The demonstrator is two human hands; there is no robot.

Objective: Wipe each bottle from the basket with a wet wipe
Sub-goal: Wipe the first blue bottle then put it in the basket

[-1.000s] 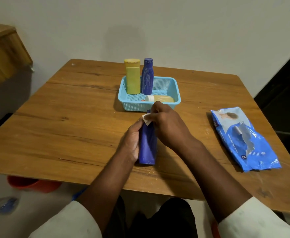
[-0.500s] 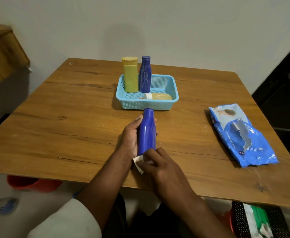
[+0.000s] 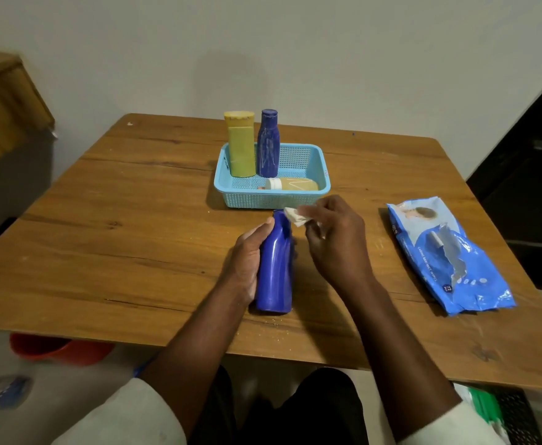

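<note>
A wooden table (image 3: 102, 252) stands against a pale wall. Three bottles sit in the basket (image 3: 272, 199) at twelve o'clock; one blue bottle (image 3: 274, 271) lies centrally, gripped by the left hand (image 3: 247, 261). The right hand (image 3: 333, 239) pinches a wet wipe (image 3: 293, 216) at its neck. One wipes pack (image 3: 446, 255) lies at three o'clock.

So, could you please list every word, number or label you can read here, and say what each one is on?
"72": white number in a dark round badge near the lower end of the wet wipes pack.
"CARING BABY WET WIPES": small white line along the same pack, partly blurred, so this reading is uncertain.
Other small print on the pack: too small to read.
Bottles in the basket and the blue bottle in the hands: no readable text.
</note>
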